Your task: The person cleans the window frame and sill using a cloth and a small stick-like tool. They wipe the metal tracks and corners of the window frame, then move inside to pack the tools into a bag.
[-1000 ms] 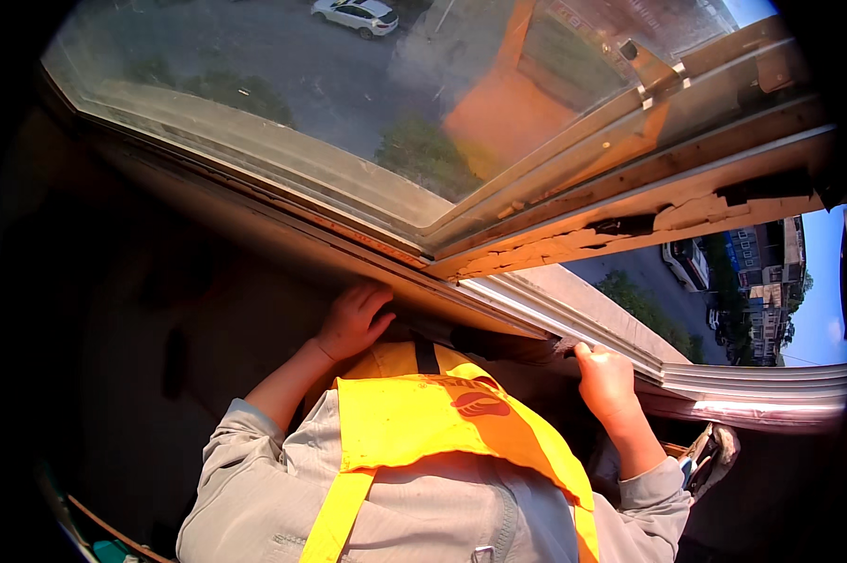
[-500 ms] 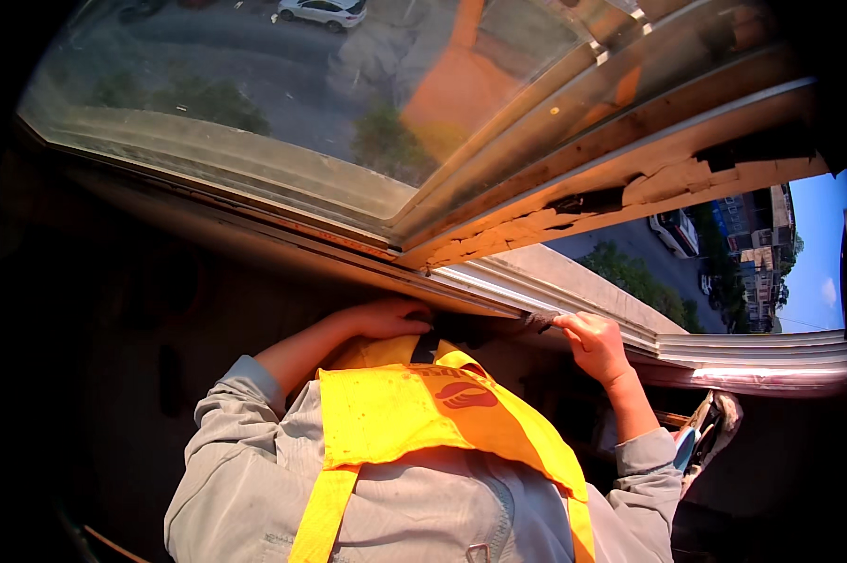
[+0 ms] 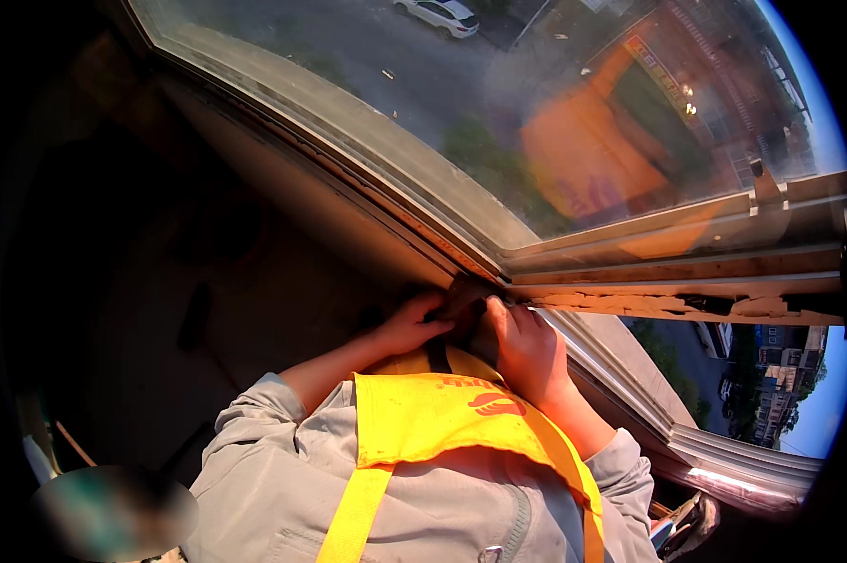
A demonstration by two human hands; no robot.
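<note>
A dark cloth (image 3: 465,295) sits bunched at the centre of the frame, between my two hands and just below the lower corner of a window sash (image 3: 630,278); from my remote post I cannot tell whether it touches the sash. My right hand (image 3: 530,349), sunlit, is curled, its grip closed on the cloth's right side. My left hand (image 3: 412,325), partly shaded, reaches in from the left with fingers bent at the cloth's other side; how tightly that grip is drawn, I cannot tell. Directly below, a yellow apron (image 3: 442,433) with a red emblem (image 3: 498,405) covers a grey shirt (image 3: 273,488), its sleeves pushed up. Right of centre, the sash's cracked, flaking edge (image 3: 620,302) runs to the frame's right side, above a pale track (image 3: 611,380) sloping to the lower right. Through the glass pane (image 3: 480,94), a white car (image 3: 442,17) stands at the top, an orange reflection (image 3: 583,150) at upper right. Beyond the opening at right, buildings (image 3: 775,394) stand under blue sky (image 3: 831,380).
</note>
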